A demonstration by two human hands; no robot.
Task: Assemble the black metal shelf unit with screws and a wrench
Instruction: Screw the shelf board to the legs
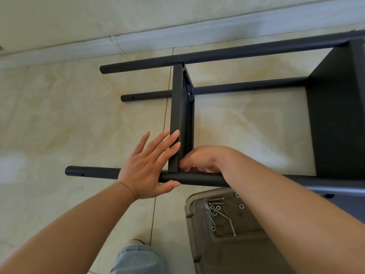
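black metal shelf unit (237, 87) on its side on tiled floor, stiff, prob slick paint; left hand (150, 165) flat, fingers straight vs shelf panel (176, 115), right hand (201, 160) curled at joint w/ near tube (193, 178), grip contents hidden.

Left hand (147, 167) steadies shelf panel (176, 119); right hand (201, 160) reaches behind.

I see the shelf unit (335, 107), right of frame, in black metal w/ a matt, smooth coat; its round tubes (197, 179) look the same, no shine. Floor tiles (59, 119) are glossy cream stone-look, faintly veined. Lower right, a tray (199, 244) of translucent greyish plastic holds bright bare-metal screws (216, 200) & washers. Bottom centre: pale blue denim (136, 260).
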